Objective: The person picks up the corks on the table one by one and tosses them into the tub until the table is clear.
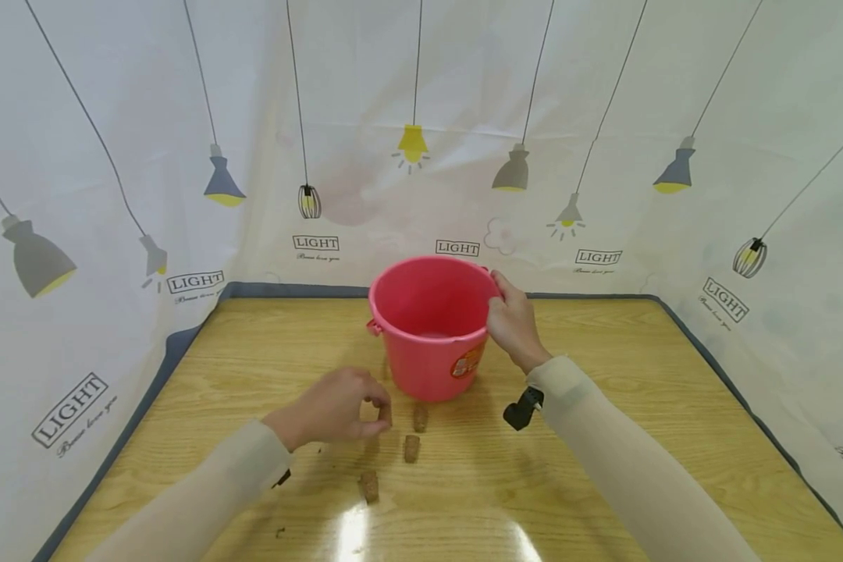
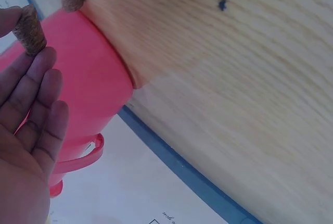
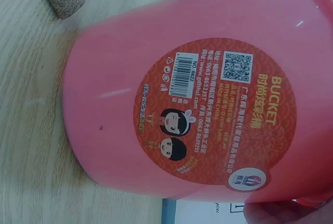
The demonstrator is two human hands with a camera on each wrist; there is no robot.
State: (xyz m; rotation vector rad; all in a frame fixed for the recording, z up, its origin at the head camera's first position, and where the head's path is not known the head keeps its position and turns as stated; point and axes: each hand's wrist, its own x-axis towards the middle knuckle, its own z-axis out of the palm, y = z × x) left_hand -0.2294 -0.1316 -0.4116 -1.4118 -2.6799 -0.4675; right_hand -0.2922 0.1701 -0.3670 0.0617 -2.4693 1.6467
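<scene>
A left hand (image 1: 337, 406) pinches a cork (image 2: 30, 32), likely light, firm, best taken by the sides, while the right hand (image 1: 514, 321) grips a pink bucket (image 1: 421, 367) by its rim (image 1: 428, 340).

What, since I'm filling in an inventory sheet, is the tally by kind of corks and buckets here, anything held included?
Brown tapered cork stoppers: 4 (3 on the yellowish wood-grain table, 1 in the left grip)
Pink round plastic bucket: 1
Total: 5
</scene>
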